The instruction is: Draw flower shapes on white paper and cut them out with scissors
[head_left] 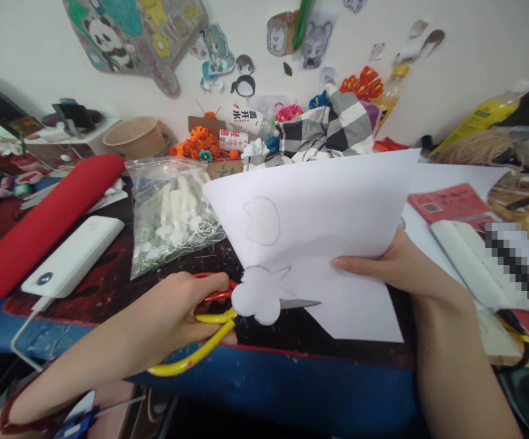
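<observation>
My left hand [186, 302] is wrapped round the handles of a pair of scissors [214, 317] with red and yellow grips. One pointed blade shows past a partly cut-out, rounded white paper shape, which hides the rest of the blades. That shape still hangs from a large white sheet of paper [328, 213], with pencil lines beside it. A second rounded pencil outline is drawn higher on the sheet. My right hand [392, 262] grips the sheet at its right side, thumb on the front and the other fingers hidden behind it.
At left lie a white power bank [75, 253] with a cable, a long red roll [54, 219] and a clear plastic bag [173, 225] of pale and green pieces. A checked cloth [328, 128] and orange crafted flowers [198, 143] stand behind. At right are a red packet [450, 204] and a white device [470, 262].
</observation>
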